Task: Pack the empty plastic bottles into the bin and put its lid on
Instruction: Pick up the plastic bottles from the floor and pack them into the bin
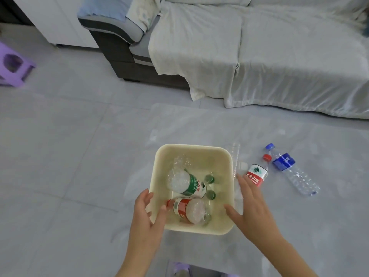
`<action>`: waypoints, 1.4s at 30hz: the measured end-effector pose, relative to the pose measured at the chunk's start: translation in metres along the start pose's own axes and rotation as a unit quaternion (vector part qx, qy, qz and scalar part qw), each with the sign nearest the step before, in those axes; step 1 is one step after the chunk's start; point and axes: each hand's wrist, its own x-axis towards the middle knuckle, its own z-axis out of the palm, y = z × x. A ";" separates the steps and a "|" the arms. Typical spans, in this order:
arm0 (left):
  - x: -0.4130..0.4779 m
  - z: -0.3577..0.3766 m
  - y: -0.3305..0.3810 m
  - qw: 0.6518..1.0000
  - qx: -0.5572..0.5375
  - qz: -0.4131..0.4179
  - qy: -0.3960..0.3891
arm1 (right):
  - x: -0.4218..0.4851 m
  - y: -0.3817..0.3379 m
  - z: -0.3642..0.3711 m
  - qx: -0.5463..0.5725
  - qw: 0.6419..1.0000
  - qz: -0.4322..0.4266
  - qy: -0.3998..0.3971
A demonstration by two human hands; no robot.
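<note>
L hand (146, 211) fingers spread, empty, at cream bin (227, 156) near-left rim; R hand (253, 206) splayed, empty, over right rim, by red-label bottle (256, 173).

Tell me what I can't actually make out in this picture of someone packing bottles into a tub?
Head view, the only one:
- The bin: its lid can't be picked out; a clear sheet lies beside it, too faint to identify.
- Red-label bottle on the floor: its lower part is hidden behind the right hand.
- Green-label bottles in the bin: they overlap, so their count is uncertain.
- Left hand: its forearm is cut off by the bottom edge.
</note>
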 end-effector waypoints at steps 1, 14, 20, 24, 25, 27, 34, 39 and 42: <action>0.002 -0.001 -0.001 1.000 0.004 0.002 -0.002 | -0.003 0.010 0.000 0.009 1.000 0.023 0.018; -0.011 0.069 0.044 0.979 0.072 0.112 -0.153 | -0.017 0.148 0.019 0.015 0.955 0.293 0.043; -0.027 0.162 0.066 0.950 0.114 0.172 -0.235 | 0.007 0.209 -0.003 -0.052 0.944 0.326 -0.012; -0.006 0.233 0.044 0.940 0.196 0.106 -0.257 | 0.034 0.252 -0.035 -0.058 0.939 0.340 -0.007; 0.003 0.247 0.033 0.942 0.216 0.078 -0.244 | 0.041 0.261 -0.041 -0.060 0.938 0.340 -0.003; 0.019 0.266 0.013 0.947 0.249 0.017 -0.203 | 0.053 0.278 -0.053 -0.069 0.940 0.335 -0.002; 0.058 0.306 -0.042 0.916 0.358 -0.058 -0.171 | 0.094 0.311 -0.056 -0.071 0.949 0.306 -0.035; 0.073 0.330 -0.051 0.902 0.372 -0.068 -0.207 | 0.111 0.325 -0.047 -0.118 0.949 0.283 -0.071; 0.080 0.334 -0.055 0.906 0.344 -0.117 -0.216 | 0.112 0.330 -0.047 -0.131 0.945 0.286 -0.085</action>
